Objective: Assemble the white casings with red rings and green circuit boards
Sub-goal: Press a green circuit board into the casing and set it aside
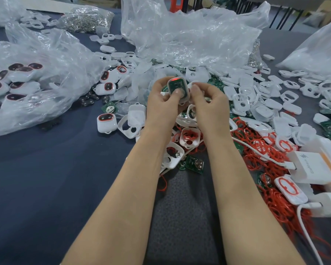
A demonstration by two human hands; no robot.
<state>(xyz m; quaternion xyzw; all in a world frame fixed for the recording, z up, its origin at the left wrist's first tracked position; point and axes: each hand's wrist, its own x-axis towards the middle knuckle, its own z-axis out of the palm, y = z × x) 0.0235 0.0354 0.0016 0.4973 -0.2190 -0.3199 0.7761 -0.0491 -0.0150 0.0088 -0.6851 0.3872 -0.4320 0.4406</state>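
Above loose red rubber rings (256,142) on the dark blue table (46,169), the left hand (160,100) gripped a small white rounded plastic casing (187,96), thumb pressing the green circuit board (177,85) seated inside. The right hand (208,101) curled its fingers against the casing's right edge; whether they pinched it could not be told

Open table (46,178) near-left for you; bags (46,60) wall the far-left, casings (243,96) and rings (256,150) crowd your right.
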